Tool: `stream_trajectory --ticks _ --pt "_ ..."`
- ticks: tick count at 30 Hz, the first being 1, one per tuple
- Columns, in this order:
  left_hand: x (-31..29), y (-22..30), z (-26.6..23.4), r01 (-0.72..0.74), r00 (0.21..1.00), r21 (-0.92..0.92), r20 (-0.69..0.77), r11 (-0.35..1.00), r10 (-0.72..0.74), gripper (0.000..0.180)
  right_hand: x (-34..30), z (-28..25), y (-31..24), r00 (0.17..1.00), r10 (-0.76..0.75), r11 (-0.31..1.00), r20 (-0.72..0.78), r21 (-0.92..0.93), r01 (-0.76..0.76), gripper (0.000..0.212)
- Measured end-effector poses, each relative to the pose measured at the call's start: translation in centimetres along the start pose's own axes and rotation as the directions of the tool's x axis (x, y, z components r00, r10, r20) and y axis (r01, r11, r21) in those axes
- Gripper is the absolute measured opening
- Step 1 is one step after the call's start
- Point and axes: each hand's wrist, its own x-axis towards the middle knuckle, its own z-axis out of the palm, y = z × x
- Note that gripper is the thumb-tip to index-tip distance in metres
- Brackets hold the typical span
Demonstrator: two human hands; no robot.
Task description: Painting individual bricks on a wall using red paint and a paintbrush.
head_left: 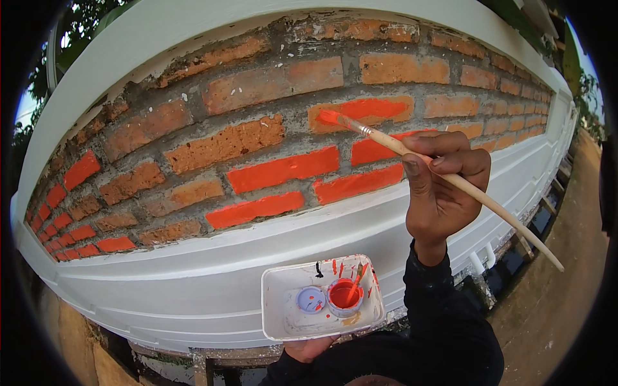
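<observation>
Pinched in the fingers of my right hand [447,180] is a paintbrush [489,202] with a long pale wooden handle. Its red-wet bristles touch the left part of a brick [380,109] whose upper area is coated red, with bare orange around it. My left hand [311,347] grips the near edge of a white plastic tub [280,312] from below; its fingers are mostly hidden under the tub. Inside stand a small pot of red paint [346,296], with a second brush [358,280] leaning in it, and a round lilac lid [311,300] spotted with red.
Several bricks, such as a red brick [283,168], are painted, while others, such as a rough brick [225,143], are bare. Grey mortar separates them. A white moulded ledge [193,276] runs below and a white frame [212,16] above. A dirt path [553,283] lies to the right.
</observation>
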Motion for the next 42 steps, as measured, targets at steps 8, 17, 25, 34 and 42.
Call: stream_trajectory --ticks 8,17,25,34,42 --pt "-0.2 -0.1 -0.1 0.016 0.999 0.009 -0.03 1.0 -0.016 0.078 0.6 -0.3 0.0 0.998 -0.04 0.995 0.039 -0.094 0.044 0.025" --pt "-0.4 0.1 0.8 0.027 1.0 -0.031 0.018 0.999 -0.026 0.081 0.7 0.2 -0.4 0.99 -0.122 0.983 0.068 -0.128 0.13 0.025" --pt "-0.4 0.4 0.2 -0.025 0.999 0.072 -0.038 0.997 0.028 0.074 0.1 -2.3 0.0 0.998 -0.056 0.937 0.04 -0.342 0.066 0.025" --pt "0.1 0.6 0.6 0.03 0.999 0.086 0.037 0.996 -0.034 0.075 0.0 -2.5 -1.2 0.987 0.031 0.866 0.158 -0.498 0.053 0.023" --pt "0.9 1.0 0.8 0.065 0.995 0.036 0.076 0.997 -0.068 0.073 -0.4 -2.7 -1.0 0.991 -0.116 0.927 0.069 -0.352 0.133 0.025"
